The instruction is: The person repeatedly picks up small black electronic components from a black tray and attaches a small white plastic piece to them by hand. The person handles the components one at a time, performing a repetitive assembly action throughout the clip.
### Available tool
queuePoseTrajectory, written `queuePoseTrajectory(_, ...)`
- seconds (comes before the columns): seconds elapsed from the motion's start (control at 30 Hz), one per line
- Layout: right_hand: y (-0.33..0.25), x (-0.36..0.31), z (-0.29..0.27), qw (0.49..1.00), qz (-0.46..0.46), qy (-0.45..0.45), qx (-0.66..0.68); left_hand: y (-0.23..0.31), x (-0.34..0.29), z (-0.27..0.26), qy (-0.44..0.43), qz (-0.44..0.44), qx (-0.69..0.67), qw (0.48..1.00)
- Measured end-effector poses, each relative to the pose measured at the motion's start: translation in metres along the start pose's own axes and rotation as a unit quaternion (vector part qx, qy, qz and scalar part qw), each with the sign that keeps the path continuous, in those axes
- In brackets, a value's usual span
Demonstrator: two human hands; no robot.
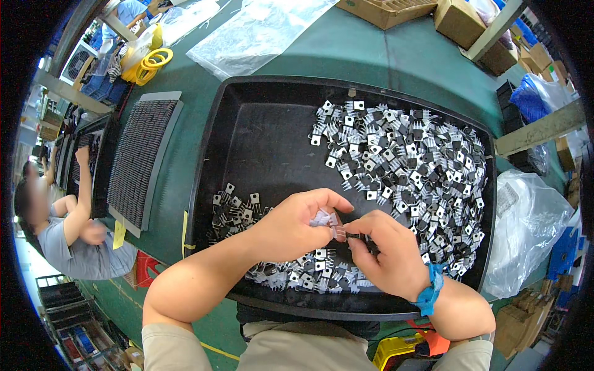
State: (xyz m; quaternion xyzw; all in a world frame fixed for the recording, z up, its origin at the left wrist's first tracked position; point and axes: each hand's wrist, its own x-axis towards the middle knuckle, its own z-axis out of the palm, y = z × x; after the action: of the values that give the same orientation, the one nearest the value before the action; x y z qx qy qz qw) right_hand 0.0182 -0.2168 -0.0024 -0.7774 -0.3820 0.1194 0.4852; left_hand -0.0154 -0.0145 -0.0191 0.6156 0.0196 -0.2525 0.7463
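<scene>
A large black tray (266,136) lies in front of me, and both hands meet over its near middle. My left hand (288,226) is closed around several small whitish translucent pieces (323,218), its thumb and fingertips pointing right. My right hand (391,250) pinches a small dark part, seemingly a transistor (354,235), end to end with a piece at the left fingertips. Fingers partly hide where they meet. A big heap of transistors (414,161) with metal tabs fills the tray's right side. A smaller group of transistors (238,210) lies left, and more transistors (309,275) lie below my hands.
Left of the tray, a grey panel (145,161) carries dense rows of dark parts. Plastic bags (260,37) (526,229) lie beyond and to the right. Yellow tape rolls (151,65) and cardboard boxes (458,25) stand farther off. A co-worker (80,241) sits at left.
</scene>
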Motion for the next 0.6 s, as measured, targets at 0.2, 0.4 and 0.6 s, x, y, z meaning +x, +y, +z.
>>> queuePoseTrajectory(0.2,0.002,-0.001,0.002,1.0,-0.003,-0.015,0.005,0.0,0.0,0.0,-0.005,-0.011,-0.003,1.0)
queuePoseTrajectory(0.4,0.003,-0.002,0.004,0.999,0.009,-0.048,0.009,-0.006,0.0,-0.002,-0.016,-0.009,0.024,1.0)
queuePoseTrajectory(0.6,0.006,0.0,-0.001,0.996,0.065,-0.011,0.064,0.006,0.0,-0.004,0.002,-0.034,-0.04,0.999)
